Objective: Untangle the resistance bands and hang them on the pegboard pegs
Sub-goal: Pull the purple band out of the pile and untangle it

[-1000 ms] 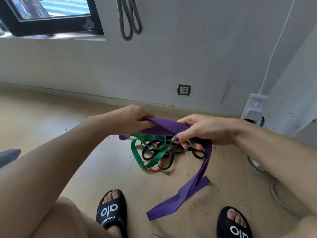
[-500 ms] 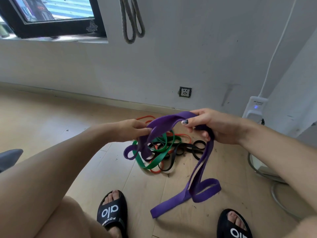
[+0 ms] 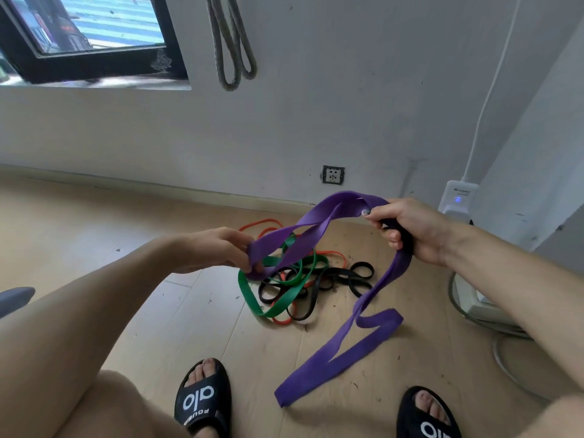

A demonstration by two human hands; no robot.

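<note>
Both hands grip the purple band (image 3: 319, 235), left hand (image 3: 221, 248) low, right hand (image 3: 407, 229) high, likely pulling it free of the pile of bands (image 3: 303, 279) on the floor (image 3: 94, 222).

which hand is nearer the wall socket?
Right. The right hand grips the purple band just below and right of the wall socket; the left hand holds the band's other end, lower and further left.

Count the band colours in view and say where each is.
4, with grey loops also hanging on the wall. Purple band held in both hands, its tail reaching the floor. Green, black and orange bands tangled on the floor; more may be hidden.
</note>
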